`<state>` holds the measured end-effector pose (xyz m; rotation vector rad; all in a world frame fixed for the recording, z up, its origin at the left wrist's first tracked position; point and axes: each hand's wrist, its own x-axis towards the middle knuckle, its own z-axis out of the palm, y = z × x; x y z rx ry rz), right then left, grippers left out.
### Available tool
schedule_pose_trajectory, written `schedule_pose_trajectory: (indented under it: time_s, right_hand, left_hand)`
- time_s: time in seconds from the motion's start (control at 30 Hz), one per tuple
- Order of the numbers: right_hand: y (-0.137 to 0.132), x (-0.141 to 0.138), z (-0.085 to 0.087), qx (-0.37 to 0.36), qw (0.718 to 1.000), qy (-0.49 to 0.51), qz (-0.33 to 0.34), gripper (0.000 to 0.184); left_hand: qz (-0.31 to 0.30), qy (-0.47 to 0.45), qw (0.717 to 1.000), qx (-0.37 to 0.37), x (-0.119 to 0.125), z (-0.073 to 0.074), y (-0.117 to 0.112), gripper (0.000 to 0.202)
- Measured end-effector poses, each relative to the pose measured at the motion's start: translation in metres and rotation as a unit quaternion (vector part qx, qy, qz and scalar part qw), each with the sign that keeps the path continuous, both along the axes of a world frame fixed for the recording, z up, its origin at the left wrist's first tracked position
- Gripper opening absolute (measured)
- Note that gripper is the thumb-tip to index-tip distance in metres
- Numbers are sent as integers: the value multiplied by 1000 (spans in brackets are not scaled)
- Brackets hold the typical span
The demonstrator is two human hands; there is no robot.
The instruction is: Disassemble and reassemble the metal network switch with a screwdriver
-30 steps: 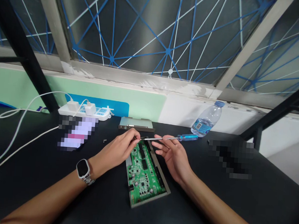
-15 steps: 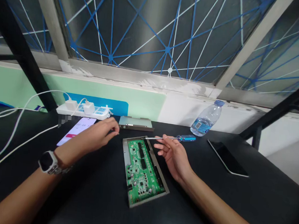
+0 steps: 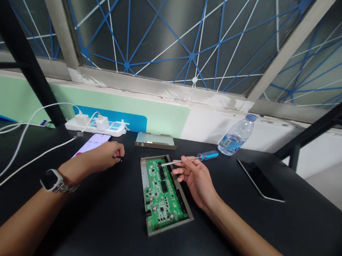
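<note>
A green circuit board (image 3: 162, 193) lies in a shallow grey metal case (image 3: 188, 211) on the black table. My right hand (image 3: 195, 176) pinches the metal shaft of a blue-handled screwdriver (image 3: 205, 156), whose tip rests over the board's far end. My left hand (image 3: 106, 156), a watch on its wrist, sits curled on the table left of the board, its fingertips pinched beside a tiny screw (image 3: 121, 160). Whether the fingers hold the screw is too small to make out.
A lit phone (image 3: 95, 140) lies behind my left hand, a white power strip (image 3: 96, 126) with chargers and cables beyond it. A grey metal cover (image 3: 155, 141) rests at the wall. A water bottle (image 3: 236, 135) and a dark phone (image 3: 260, 179) stand to the right.
My left hand left the screwdriver tip, swung left and came down onto the table near the lit phone. The screwdriver tilted, its tip dropping onto the board.
</note>
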<state>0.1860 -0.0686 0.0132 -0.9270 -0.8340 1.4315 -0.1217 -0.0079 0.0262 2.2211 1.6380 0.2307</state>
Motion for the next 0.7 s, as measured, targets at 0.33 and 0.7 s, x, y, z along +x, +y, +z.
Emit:
schedule_pose_trajectory:
  time_s: [0.33, 0.7]
  right_hand:
    - [-3, -3, 2, 13, 1000, -8, 14, 27]
    - [-2, -3, -1, 33, 999, -33, 18, 29]
  left_hand:
    - [35, 20, 999, 5, 14, 0, -3, 9]
    - [16, -23, 999, 28, 21, -16, -4, 18]
